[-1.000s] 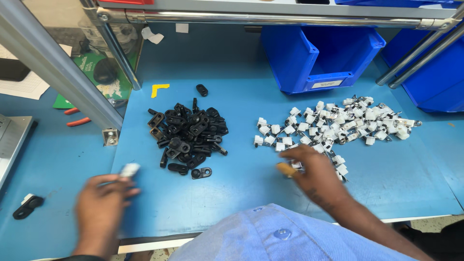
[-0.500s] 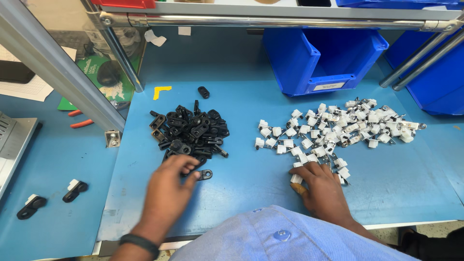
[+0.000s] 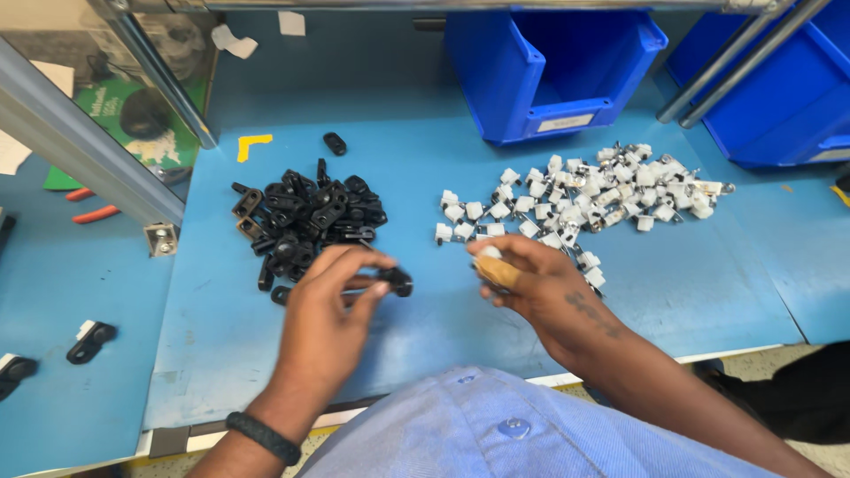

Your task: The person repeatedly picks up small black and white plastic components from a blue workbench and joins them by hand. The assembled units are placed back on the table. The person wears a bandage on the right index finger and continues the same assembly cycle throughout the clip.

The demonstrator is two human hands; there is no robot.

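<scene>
Head view. The left hand (image 3: 332, 296) pinches one black clip (image 3: 396, 281) between thumb and fingertips, closed on it and lifted just clear of the worktop (image 3: 425, 159). The clip sits at the hand's 2 o'clock, near the middle of the worktop's front half and just below the black pile (image 3: 305, 221), which lies at the hand's 12 o'clock.

The right hand (image 3: 531, 279) is curled, its fingers drawn together round a small white piece (image 3: 490, 254) at its 10 o'clock; how much of the piece it grips cannot be told, since the fingers cover it. One finger carries a tan wrap. The white pile (image 3: 584, 199) spreads from the hand's 12 to 2 o'clock, its nearest pieces touching the fingers.

Clip and white piece are near each other but apart, facing across a small gap between the two hands.

To do the step well, judged from the pose: hold the clip by its edges so that its open side stays free, turn it toward the white piece before closing the gap, and keep both hands low over the worktop so that a dropped part stays within reach. The risk is a slip of the small piece from the fingertips, or a knock into either pile.

Two blue bins (image 3: 549, 71) stand at the far edge; two finished black-and-white parts (image 3: 90, 341) lie on the side surface at 9 o'clock.
</scene>
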